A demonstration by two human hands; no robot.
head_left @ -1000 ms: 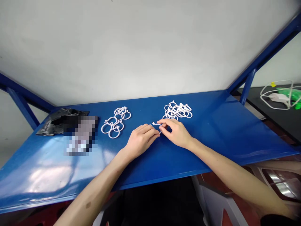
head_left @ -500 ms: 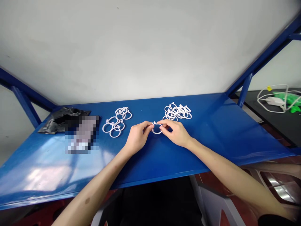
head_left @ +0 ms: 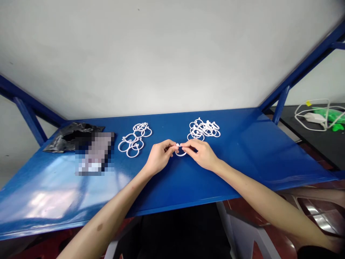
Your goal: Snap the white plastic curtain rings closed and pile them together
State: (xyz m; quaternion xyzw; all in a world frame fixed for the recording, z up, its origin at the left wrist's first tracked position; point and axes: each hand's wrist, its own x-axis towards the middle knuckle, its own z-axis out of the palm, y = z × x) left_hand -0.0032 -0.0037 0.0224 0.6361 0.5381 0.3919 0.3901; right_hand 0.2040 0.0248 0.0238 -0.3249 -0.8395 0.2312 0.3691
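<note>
My left hand (head_left: 159,157) and my right hand (head_left: 202,154) meet over the middle of the blue table (head_left: 242,151). Both pinch the same white plastic ring (head_left: 180,151) at its top, where its two ends come together. The ring's lower arc shows between my fingertips, just above the table. A pile of several white rings (head_left: 204,128) lies behind my right hand. Another group of several white rings (head_left: 134,139) lies spread flat to the left of my left hand.
A crumpled black plastic bag (head_left: 70,135) and a blurred-out item (head_left: 94,154) lie at the table's left. Blue frame struts (head_left: 302,68) rise at both back corners. To the far right, a black surface holds a white cable (head_left: 314,116) and something green.
The ring's ends, apart a second ago, have been brought together between my fingertips. My left hand went from lying flat near the ring to pinching it.
</note>
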